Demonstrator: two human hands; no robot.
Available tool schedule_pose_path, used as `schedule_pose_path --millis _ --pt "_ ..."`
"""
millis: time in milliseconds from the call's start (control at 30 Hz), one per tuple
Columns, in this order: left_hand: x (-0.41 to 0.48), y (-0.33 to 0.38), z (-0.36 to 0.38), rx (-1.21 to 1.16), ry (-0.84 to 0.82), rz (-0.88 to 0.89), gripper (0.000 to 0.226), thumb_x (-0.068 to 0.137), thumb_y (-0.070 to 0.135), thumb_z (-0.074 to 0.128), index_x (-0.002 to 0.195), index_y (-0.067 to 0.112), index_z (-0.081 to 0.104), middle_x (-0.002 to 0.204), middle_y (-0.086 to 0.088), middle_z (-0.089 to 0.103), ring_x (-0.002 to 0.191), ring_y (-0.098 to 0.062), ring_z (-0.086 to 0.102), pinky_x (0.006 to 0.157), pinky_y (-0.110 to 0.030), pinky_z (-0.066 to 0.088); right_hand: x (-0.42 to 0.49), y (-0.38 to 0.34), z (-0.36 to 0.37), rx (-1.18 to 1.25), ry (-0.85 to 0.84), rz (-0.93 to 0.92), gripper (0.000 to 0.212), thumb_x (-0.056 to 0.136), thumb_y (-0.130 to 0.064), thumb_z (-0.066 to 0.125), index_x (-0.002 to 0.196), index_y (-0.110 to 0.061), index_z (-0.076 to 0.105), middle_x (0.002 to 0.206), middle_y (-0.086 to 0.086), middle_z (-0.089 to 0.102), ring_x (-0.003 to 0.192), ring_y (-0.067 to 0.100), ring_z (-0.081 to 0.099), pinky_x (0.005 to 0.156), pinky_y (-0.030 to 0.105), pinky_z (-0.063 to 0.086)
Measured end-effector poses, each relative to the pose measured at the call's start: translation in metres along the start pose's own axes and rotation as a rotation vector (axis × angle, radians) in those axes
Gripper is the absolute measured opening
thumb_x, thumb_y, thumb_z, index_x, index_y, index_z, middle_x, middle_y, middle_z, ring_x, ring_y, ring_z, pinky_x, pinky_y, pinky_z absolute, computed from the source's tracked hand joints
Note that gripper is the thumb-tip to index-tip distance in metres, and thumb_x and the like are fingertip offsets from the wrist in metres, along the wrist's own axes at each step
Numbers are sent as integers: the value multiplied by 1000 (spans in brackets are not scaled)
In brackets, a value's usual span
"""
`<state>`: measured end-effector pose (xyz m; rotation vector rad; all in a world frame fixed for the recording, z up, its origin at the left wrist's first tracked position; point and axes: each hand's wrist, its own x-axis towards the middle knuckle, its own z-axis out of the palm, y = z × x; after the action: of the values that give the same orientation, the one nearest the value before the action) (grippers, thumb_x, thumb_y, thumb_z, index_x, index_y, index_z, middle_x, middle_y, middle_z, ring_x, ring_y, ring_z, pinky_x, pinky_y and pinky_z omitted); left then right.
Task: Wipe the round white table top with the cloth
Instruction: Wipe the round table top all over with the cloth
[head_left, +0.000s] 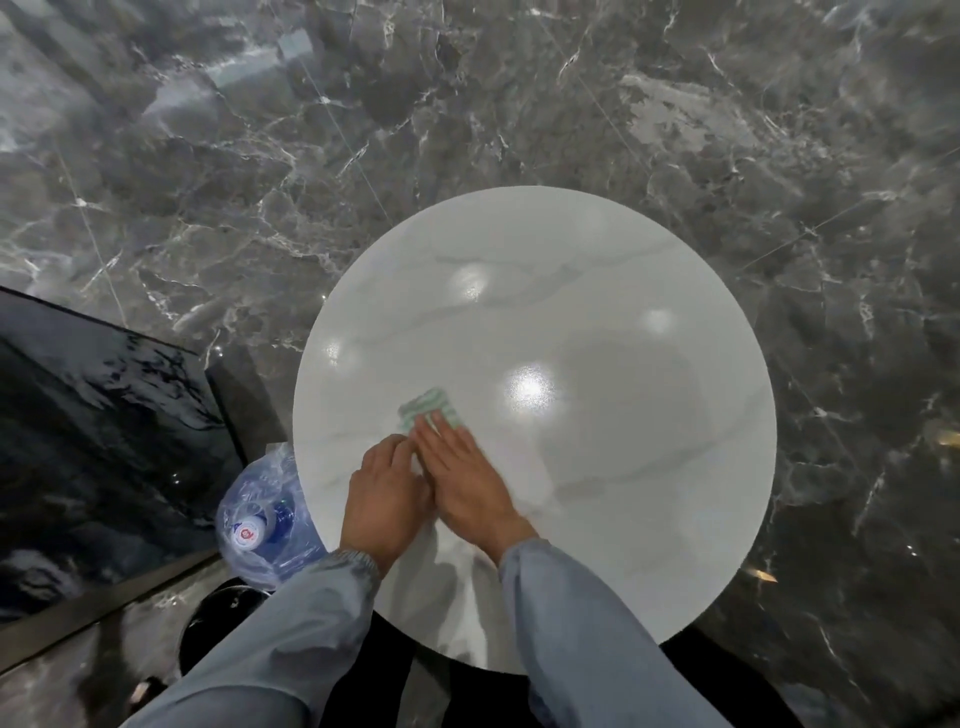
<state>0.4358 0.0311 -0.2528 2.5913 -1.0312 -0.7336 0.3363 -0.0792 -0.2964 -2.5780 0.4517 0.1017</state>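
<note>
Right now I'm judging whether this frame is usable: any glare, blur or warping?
Head view: four bright glare spots on the glossy table top; the cloth and both hands, left hand and right hand, are motion-smeared; wide-angle warping bends the floor lines; a soft shadow lies right of the hands.

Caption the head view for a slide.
Both hands, left hand and right hand, press a green-striped cloth onto the round white table top.

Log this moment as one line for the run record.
step: wiping | right hand: flat on cloth | left hand: beside, on table top | area: near-left part
</note>
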Motion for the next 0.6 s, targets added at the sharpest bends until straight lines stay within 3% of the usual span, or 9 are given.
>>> schedule_pose_path --millis 100,200,300,400,500,600 --pt "4 -9 -2 29 -5 -34 49 81 14 65 129 11 57 133 -9 57 119 -35 54 93 -48 51 2 26 -5 -50 -45 -99 68 94 -9 32 162 -11 29 169 6 27 158 22 23 127 42 26" --pt "9 -16 -2 36 -7 -53 49 82 12 66 131 12 57 137 -9 56 123 -35 54 93 -49 52 13 99 -40 -131 23 113 67 90 -3 33 157 -2 37 162 19 39 148 37 41 113 53 44" --pt "12 -15 -1 32 -12 -67 51 85 14 67 135 14 56 140 -8 54 128 -33 52 95 -49 52 8 167 -87 -114 181 391 70 94 5 44 161 -2 26 168 18 26 155 38 27 119 55 34" --pt "13 -16 -1 10 15 -72 50 86 13 68 135 14 56 141 -8 54 128 -32 52 96 -48 52 21 182 -113 -59 245 511 65 101 -1 41 163 -1 19 172 15 14 160 34 9 126 51 19" --pt "17 -19 -6 -9 37 -96 48 89 14 66 136 14 56 142 -8 53 130 -31 50 100 -48 50 56 152 -98 -50 258 430 68 98 -1 42 163 -3 20 172 14 14 160 33 7 128 49 14" --pt "20 -26 -14 -36 67 -130 44 89 13 63 132 12 58 138 -9 55 125 -32 53 99 -49 50 79 93 -56 -42 124 133 73 92 2 47 162 -6 27 171 13 22 159 33 13 127 53 21"
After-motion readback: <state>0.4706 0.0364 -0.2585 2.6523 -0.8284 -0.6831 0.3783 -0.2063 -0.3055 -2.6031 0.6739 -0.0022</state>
